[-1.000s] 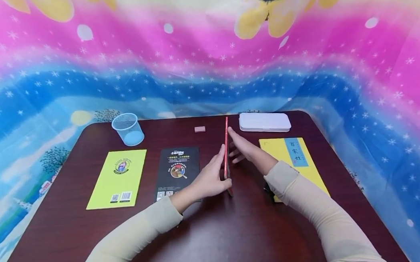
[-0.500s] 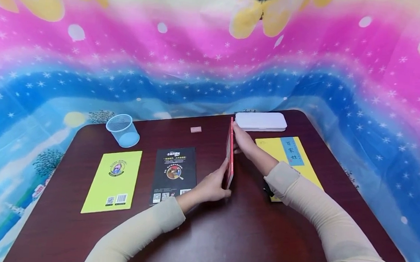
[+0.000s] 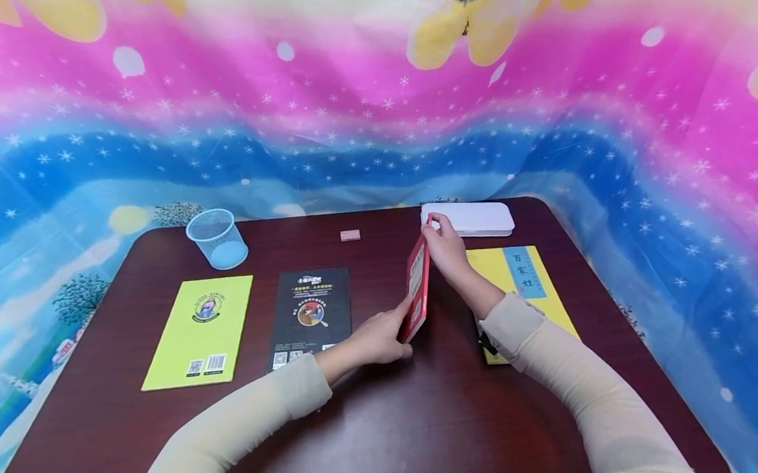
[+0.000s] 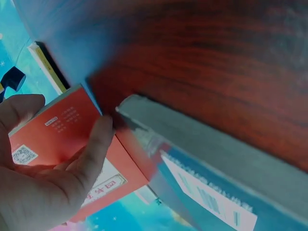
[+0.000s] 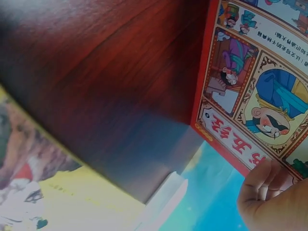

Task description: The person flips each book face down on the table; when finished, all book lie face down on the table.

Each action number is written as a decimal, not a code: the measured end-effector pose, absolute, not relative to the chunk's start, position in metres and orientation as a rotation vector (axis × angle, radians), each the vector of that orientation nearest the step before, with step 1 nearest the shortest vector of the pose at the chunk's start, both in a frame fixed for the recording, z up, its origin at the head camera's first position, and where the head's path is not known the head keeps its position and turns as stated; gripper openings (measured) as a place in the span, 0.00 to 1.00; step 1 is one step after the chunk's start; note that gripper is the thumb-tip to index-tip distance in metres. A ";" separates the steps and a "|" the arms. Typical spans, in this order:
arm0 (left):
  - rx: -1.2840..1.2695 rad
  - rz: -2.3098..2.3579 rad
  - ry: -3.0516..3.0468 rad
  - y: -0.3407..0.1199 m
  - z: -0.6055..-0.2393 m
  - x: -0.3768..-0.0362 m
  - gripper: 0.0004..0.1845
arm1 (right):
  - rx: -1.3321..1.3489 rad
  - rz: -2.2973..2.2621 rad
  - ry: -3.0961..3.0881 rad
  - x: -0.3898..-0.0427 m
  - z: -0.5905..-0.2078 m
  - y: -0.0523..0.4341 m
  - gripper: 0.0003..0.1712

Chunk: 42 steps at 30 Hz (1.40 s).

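Observation:
In the head view, a red book [image 3: 419,297] stands nearly on edge above the middle of the table, between both hands. My left hand [image 3: 376,336] grips its near lower end, fingers along the left face. The right hand [image 3: 448,251] pinches the far upper end. The left wrist view shows the red back cover [image 4: 72,125] with a QR code, thumb and fingers around it. Comic-style pictures fill the front cover [image 5: 274,96] in the right wrist view, where curled fingers hold a corner. A black book [image 3: 312,312] lies just left of the left hand.
A lime-yellow book [image 3: 203,341] and a light-blue mesh pen cup [image 3: 219,241] are at the left. A pink eraser [image 3: 349,235] lies at the back. The white case [image 3: 474,219] and a yellow book [image 3: 535,282] with a blue title strip are at the right.
The red book has turned so its red back cover shows more toward the left. My right hand has gone from flat against its face to pinching its far end.

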<state>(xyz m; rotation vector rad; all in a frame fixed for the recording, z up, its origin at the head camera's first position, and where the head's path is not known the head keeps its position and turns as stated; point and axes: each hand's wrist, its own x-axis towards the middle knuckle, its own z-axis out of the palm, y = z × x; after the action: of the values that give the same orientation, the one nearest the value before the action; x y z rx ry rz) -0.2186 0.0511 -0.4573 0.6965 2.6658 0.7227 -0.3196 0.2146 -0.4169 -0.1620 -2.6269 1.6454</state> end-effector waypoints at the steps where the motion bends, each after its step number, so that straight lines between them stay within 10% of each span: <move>1: 0.700 0.731 2.659 0.050 -0.457 -0.219 0.52 | -0.172 1.649 -2.618 -0.320 -0.418 0.216 0.28; 42: 0.758 0.391 2.718 0.044 -0.445 -0.213 0.36 | -0.073 1.102 -2.958 -0.329 -0.450 0.247 0.17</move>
<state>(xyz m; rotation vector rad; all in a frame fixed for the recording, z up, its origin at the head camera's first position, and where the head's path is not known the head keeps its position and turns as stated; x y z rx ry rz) -0.2126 0.0443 -0.4448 0.7583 2.7184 0.3912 -0.3286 0.2473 -0.4499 -0.0732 -2.9577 1.1019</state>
